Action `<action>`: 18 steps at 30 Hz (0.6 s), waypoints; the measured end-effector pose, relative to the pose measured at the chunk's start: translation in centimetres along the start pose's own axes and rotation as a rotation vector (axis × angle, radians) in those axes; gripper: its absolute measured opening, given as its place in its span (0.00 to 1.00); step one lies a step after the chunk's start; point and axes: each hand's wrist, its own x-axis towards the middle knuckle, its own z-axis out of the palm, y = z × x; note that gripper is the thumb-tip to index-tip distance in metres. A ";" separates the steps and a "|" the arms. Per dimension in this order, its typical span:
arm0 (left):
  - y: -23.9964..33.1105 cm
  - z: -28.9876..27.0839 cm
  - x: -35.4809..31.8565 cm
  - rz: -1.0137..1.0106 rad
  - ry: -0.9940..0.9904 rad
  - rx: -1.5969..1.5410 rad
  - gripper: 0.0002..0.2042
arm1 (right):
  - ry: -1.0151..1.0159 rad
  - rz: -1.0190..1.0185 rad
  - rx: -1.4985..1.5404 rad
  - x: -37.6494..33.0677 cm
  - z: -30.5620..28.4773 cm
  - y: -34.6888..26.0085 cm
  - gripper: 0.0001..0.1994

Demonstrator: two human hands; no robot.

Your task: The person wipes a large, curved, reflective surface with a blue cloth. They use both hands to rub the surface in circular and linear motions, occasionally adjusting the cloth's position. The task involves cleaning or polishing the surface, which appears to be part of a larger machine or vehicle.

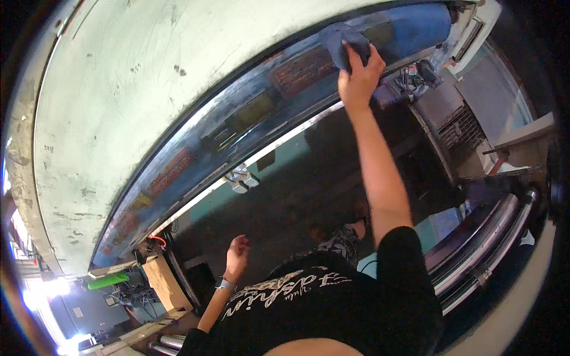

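My right hand [361,74] is stretched up and away to the right, its fingers closed on a bunched blue-grey cloth [339,43]. The cloth lies against a long curved blue printing cylinder [415,28], over its raised patches. On the cylinder sit reddish-brown textured plates [303,70] and olive-yellow plates [252,113], in a row running down to the left. Well below the cylinder, my left hand [237,257] hangs apart from everything, its fingers loosely bent and holding nothing. A band circles the left wrist.
A large scuffed pale machine cover [136,95] arches above the cylinder. A light metal rail [285,141] runs along its lower side, with a small grey bracket [240,179] beneath. Shiny rollers [475,249] stand at right. A green roll [108,280] and a brown board [164,283] are at lower left.
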 end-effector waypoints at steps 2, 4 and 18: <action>0.8 0.3 0.3 0.049 0.062 -0.005 0.23 | 0.055 0.320 -0.092 -3.0 2.5 -5.0 0.20; 4.0 0.9 1.7 -0.019 0.046 -0.030 0.23 | -0.010 0.151 0.197 -6.7 2.1 -12.3 0.21; 6.0 2.7 1.8 0.188 -0.109 0.063 0.21 | -0.134 0.133 0.243 -4.6 0.6 -9.8 0.26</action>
